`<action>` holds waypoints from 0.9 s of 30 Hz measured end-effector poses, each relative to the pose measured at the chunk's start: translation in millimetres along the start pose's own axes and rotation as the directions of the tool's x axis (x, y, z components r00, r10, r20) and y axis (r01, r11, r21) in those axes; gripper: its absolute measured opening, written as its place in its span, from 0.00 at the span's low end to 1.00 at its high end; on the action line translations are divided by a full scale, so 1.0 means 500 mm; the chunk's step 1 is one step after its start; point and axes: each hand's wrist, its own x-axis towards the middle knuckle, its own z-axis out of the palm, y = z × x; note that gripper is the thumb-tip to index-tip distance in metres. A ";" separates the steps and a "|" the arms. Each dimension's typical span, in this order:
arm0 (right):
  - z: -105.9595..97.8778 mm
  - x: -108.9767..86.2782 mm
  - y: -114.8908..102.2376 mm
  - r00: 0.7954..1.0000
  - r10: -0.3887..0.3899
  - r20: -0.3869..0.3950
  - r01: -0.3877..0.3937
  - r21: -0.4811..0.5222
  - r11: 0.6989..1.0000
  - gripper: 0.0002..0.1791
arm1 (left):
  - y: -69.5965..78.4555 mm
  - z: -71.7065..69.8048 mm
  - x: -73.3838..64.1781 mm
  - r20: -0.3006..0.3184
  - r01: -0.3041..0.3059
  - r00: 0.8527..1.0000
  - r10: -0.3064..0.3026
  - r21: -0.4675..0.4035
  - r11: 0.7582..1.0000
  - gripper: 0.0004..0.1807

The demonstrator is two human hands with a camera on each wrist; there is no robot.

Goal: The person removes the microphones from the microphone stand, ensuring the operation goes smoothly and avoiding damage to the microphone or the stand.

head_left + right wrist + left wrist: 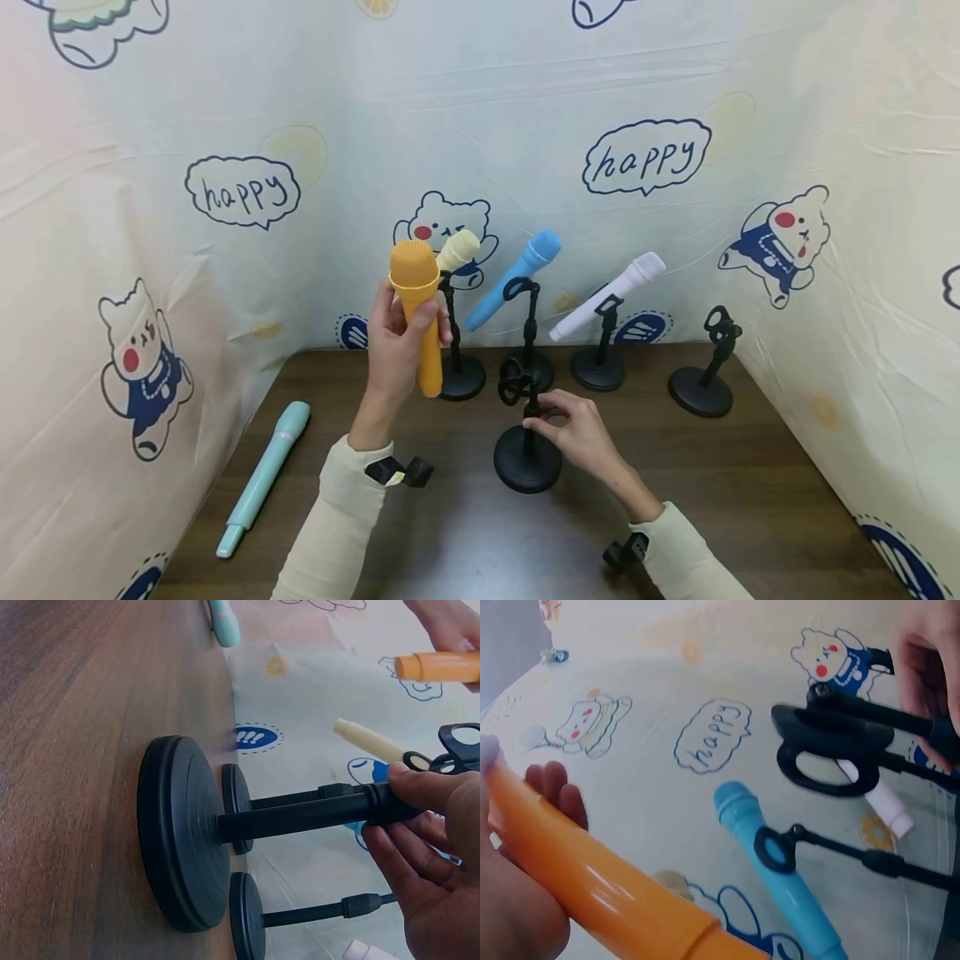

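Note:
My left hand (397,342) grips an orange microphone (417,308) around its body, head up, above the table's left half. The same orange microphone (607,877) crosses the lower left of the left wrist view. With thumb and fingers, my right hand (577,429) pinches the upper stem of a black microphone stand (527,458). In the right wrist view the stand's round base (180,832) is on the table, and my fingers are at the collar below the clip. The stand's ring clip (514,382) faces left, level with the orange microphone's lower end.
Behind, stands hold a cream microphone (459,250), a blue microphone (517,275) and a white microphone (607,296). Another black stand (705,387) with a bare clip is at the back right. A mint microphone (264,479) lies on the table's left side. Printed cloth (510,125) hangs around the table.

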 end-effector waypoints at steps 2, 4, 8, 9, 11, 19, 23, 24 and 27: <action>0.000 0.000 0.001 1.000 -0.003 -0.001 0.003 0.000 1.000 0.13 | 0.002 -0.012 -0.005 0.012 0.031 0.999 -0.032 0.041 0.999 0.21; 0.000 0.000 0.002 1.000 -0.004 -0.001 0.004 0.002 1.000 0.13 | 0.003 -0.024 -0.010 0.016 0.061 0.998 -0.063 0.077 0.995 0.19; -0.001 0.000 0.002 1.000 -0.005 0.001 0.005 -0.002 1.000 0.13 | 0.005 -0.043 -0.020 0.007 0.094 0.995 -0.095 0.135 0.986 0.20; -0.001 0.000 0.002 1.000 -0.002 0.002 0.002 -0.003 1.000 0.12 | 0.005 -0.047 -0.023 0.000 0.104 0.994 -0.105 0.150 0.983 0.20; 0.001 0.000 0.003 1.000 0.000 0.002 0.000 -0.008 1.000 0.13 | 0.005 -0.056 -0.030 -0.007 0.124 0.992 -0.124 0.183 0.975 0.20; 0.002 -0.002 0.001 1.000 0.003 -0.001 -0.003 0.000 1.000 0.13 | 0.005 -0.091 -0.061 -0.040 0.224 0.974 -0.222 0.274 0.935 0.16; 0.002 -0.002 0.003 1.000 -0.003 -0.001 0.003 -0.007 1.000 0.13 | 0.001 -0.110 -0.075 -0.067 0.263 0.965 -0.255 0.309 0.914 0.14; 0.002 -0.002 0.003 1.000 -0.003 -0.003 0.003 -0.010 1.000 0.13 | -0.001 -0.115 -0.079 -0.076 0.273 0.962 -0.262 0.320 0.907 0.14; 0.001 -0.001 0.004 1.000 -0.006 -0.008 0.006 -0.015 1.000 0.13 | -0.005 -0.134 -0.089 -0.092 0.298 0.954 -0.284 0.359 0.885 0.15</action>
